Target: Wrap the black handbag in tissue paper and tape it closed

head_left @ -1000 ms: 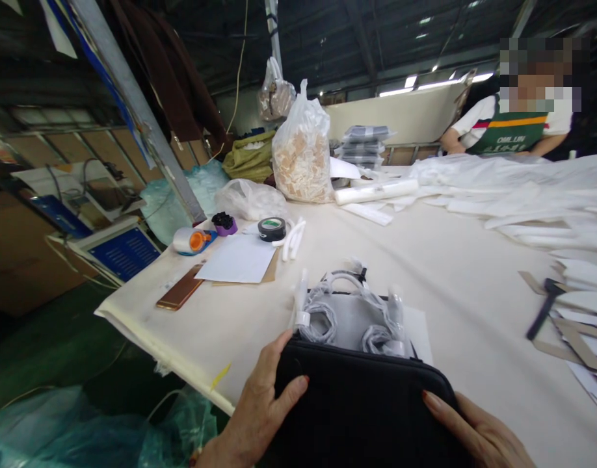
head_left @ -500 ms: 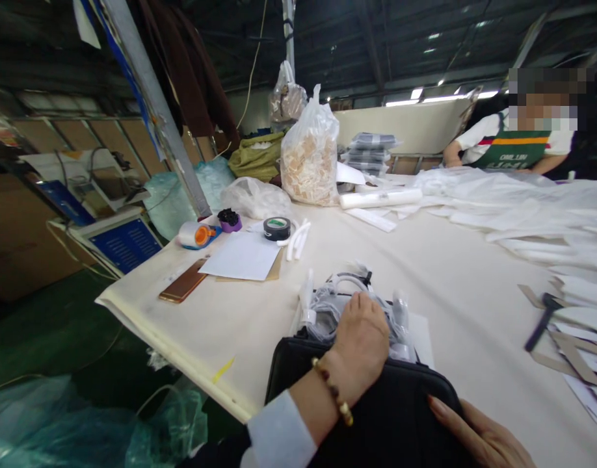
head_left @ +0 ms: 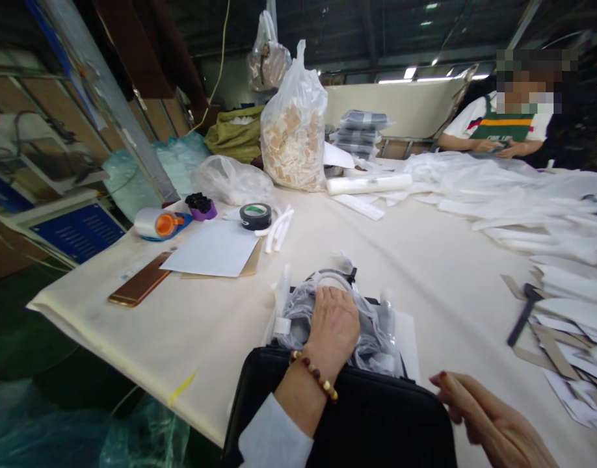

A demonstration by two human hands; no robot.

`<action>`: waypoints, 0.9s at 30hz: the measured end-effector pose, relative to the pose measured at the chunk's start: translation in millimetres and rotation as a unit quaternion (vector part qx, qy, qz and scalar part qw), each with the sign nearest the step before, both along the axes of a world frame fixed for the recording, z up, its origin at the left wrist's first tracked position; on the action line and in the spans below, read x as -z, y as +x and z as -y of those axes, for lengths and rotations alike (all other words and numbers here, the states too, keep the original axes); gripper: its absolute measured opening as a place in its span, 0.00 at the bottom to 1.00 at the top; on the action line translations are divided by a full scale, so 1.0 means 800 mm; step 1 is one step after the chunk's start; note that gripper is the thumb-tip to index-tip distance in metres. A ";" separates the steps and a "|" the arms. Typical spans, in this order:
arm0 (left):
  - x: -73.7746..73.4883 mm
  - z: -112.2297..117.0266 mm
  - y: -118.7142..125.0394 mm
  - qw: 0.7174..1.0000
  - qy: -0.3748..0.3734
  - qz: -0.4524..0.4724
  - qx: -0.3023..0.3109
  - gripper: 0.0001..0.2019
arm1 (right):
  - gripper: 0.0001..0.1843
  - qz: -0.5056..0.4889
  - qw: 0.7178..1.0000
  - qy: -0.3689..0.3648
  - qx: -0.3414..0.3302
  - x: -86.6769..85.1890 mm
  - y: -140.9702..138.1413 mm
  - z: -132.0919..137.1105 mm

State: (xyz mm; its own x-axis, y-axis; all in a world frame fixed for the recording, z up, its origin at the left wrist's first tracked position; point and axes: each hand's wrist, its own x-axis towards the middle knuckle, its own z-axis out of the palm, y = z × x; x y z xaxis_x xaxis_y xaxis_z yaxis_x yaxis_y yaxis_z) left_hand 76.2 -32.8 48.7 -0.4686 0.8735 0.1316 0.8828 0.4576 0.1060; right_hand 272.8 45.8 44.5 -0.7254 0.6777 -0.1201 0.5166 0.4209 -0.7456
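Note:
In front of me stands a black bag (head_left: 367, 416), its top gaping. Clear plastic wrap and a grey-white loop like a handle (head_left: 333, 279) show at the opening. My left hand (head_left: 333, 325), with a beaded bracelet at the wrist, reaches over the near wall into the mouth, fingers bent down and close together. Their tips are hidden, so what they grip cannot be made out. My right hand (head_left: 478, 409) is off the bag's right side, holding nothing, thumb stretched out and fingers loosely bent apart. White card (head_left: 406, 335) shows beside the bag.
Left on the table (head_left: 328, 234) lie a phone (head_left: 140, 279), white paper (head_left: 213, 247), black tape (head_left: 255, 216) and a tape dispenser (head_left: 157, 224). A filled plastic bag (head_left: 293, 130) stands behind. A black-handled tool (head_left: 523, 315) and scraps lie right. Another person (head_left: 503, 127) is across the table.
My right hand has come off the bag's right edge and opened away from it. My left hand stays in the mouth of the bag. The view has shifted slightly.

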 end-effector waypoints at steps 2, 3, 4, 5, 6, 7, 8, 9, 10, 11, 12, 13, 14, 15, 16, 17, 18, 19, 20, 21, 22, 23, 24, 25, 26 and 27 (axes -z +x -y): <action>-0.001 0.000 0.001 1.000 -0.002 0.003 -0.003 0.13 | 0.23 0.026 0.999 0.016 -0.021 -0.008 -0.024 -0.003; -0.001 0.000 0.001 1.000 -0.002 0.005 -0.004 0.13 | 0.22 0.042 0.998 0.035 -0.027 -0.011 -0.037 -0.003; -0.001 0.000 0.002 1.000 -0.002 0.007 -0.005 0.13 | 0.22 0.050 0.996 0.075 -0.026 -0.013 -0.050 -0.001; 0.000 0.000 0.002 1.000 0.000 0.009 -0.006 0.13 | 0.21 0.046 0.989 0.137 -0.022 -0.015 -0.062 0.002; 0.000 0.000 0.003 1.000 0.002 0.010 -0.007 0.13 | 0.20 0.030 0.976 0.215 -0.022 -0.016 -0.072 0.005; 0.000 0.001 0.003 1.000 0.004 0.012 -0.008 0.13 | 0.19 0.007 0.954 0.297 -0.033 -0.018 -0.081 0.009; 0.000 0.001 0.003 1.000 0.006 0.014 -0.010 0.12 | 0.17 -0.016 0.928 0.368 -0.063 -0.019 -0.089 0.012; 0.001 0.001 0.004 1.000 0.008 0.018 -0.013 0.12 | 0.15 -0.031 0.902 0.418 -0.107 -0.021 -0.095 0.014; 0.001 0.001 0.004 1.000 0.010 0.022 -0.017 0.12 | 0.14 -0.035 0.882 0.443 -0.154 -0.023 -0.100 0.016; 0.001 0.001 0.003 0.999 0.012 0.028 -0.021 0.12 | 0.13 -0.027 0.872 0.447 -0.197 -0.024 -0.105 0.017; 0.000 0.002 0.003 0.999 0.014 0.035 -0.025 0.13 | 0.13 -0.013 0.868 0.439 -0.232 -0.026 -0.109 0.016; 0.000 0.002 0.002 0.999 0.017 0.043 -0.028 0.13 | 0.13 0.000 0.866 0.428 -0.260 -0.026 -0.113 0.015; -0.001 0.002 0.001 0.998 0.020 0.051 -0.031 0.13 | 0.12 0.010 0.861 0.421 -0.286 -0.027 -0.116 0.012; -0.001 0.002 0.000 0.997 0.025 0.059 -0.033 0.12 | 0.12 0.013 0.853 0.420 -0.311 -0.026 -0.118 0.008; -0.001 0.003 -0.001 0.997 0.029 0.067 -0.034 0.12 | 0.11 0.011 0.843 0.423 -0.333 -0.025 -0.118 0.004; 0.000 0.003 -0.002 0.996 0.033 0.073 -0.035 0.12 | 0.11 0.006 0.833 0.432 -0.345 -0.023 -0.117 -0.001; 0.001 0.004 -0.003 0.996 0.037 0.078 -0.037 0.12 | 0.10 0.000 0.828 0.444 -0.341 -0.021 -0.116 -0.007; 0.002 0.004 -0.004 0.995 0.042 0.082 -0.038 0.12 | 0.10 -0.002 0.831 0.453 -0.322 -0.019 -0.113 -0.012; 0.004 0.004 -0.005 0.995 0.046 0.083 -0.038 0.12 | 0.10 0.000 0.840 0.456 -0.293 -0.017 -0.110 -0.017; 0.006 0.005 -0.005 0.995 0.049 0.083 -0.039 0.12 | 0.09 0.004 0.851 0.455 -0.262 -0.015 -0.108 -0.020; 0.007 0.005 -0.006 0.995 0.051 0.082 -0.038 0.12 | 0.08 0.007 0.862 0.451 -0.232 -0.013 -0.107 -0.022; 0.009 0.005 -0.006 0.995 0.052 0.079 -0.036 0.11 | 0.06 0.008 0.871 0.445 -0.207 -0.012 -0.106 -0.022; 0.009 0.004 -0.005 0.995 0.050 0.075 -0.034 0.11 | 0.05 0.008 0.878 0.440 -0.189 -0.011 -0.106 -0.021; 0.009 0.004 -0.005 0.996 0.047 0.070 -0.030 0.11 | 0.06 0.008 0.881 0.439 -0.178 -0.010 -0.106 -0.020; 0.009 0.003 -0.004 0.997 0.043 0.064 -0.026 0.11 | 0.07 0.009 0.882 0.439 -0.171 -0.010 -0.107 -0.018; 0.007 0.002 -0.003 0.997 0.038 0.058 -0.021 0.11 | 0.07 0.012 0.883 0.437 -0.169 -0.010 -0.107 -0.016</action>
State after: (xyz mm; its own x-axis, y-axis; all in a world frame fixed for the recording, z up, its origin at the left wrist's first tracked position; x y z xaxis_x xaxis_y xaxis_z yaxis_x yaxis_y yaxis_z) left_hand 73.8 -34.8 42.7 -0.5211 0.8419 0.1400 0.8425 0.4812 0.2422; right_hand 187.2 58.3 52.4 -0.9086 0.2632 0.3244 0.2615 0.9639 -0.0497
